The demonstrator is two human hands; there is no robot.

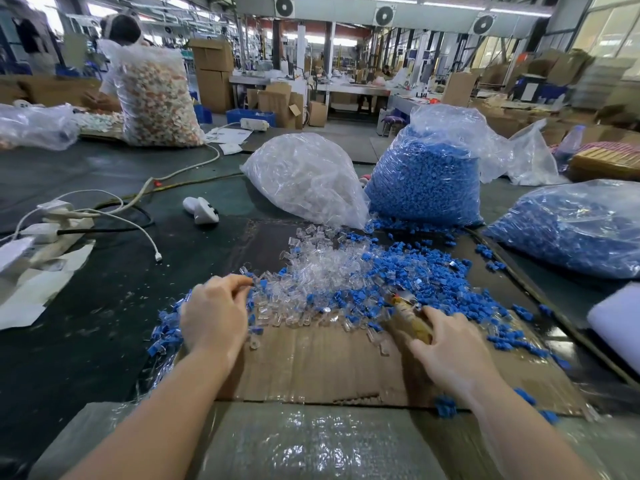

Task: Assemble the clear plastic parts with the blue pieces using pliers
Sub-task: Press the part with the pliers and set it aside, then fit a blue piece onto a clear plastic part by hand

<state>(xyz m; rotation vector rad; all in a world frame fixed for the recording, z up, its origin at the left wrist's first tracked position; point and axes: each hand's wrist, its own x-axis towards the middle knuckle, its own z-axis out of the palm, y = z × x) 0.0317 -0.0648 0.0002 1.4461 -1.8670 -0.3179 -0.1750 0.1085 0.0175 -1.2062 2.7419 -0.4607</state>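
Two hands in a heap of small clear plastic parts (311,268) and blue plastic pieces (415,271)
Left hand (214,315) fingers curled, pinching mid-cardboard sheet (311,362); right hand (450,351) grips yellow-handled pliers (410,315). No readable labels anywhere.

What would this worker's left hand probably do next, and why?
Probably lift one clear plastic part from the heap: the left hand already curls its fingertips at the heap's edge, while the right hand grips the yellow-handled pliers, ready.
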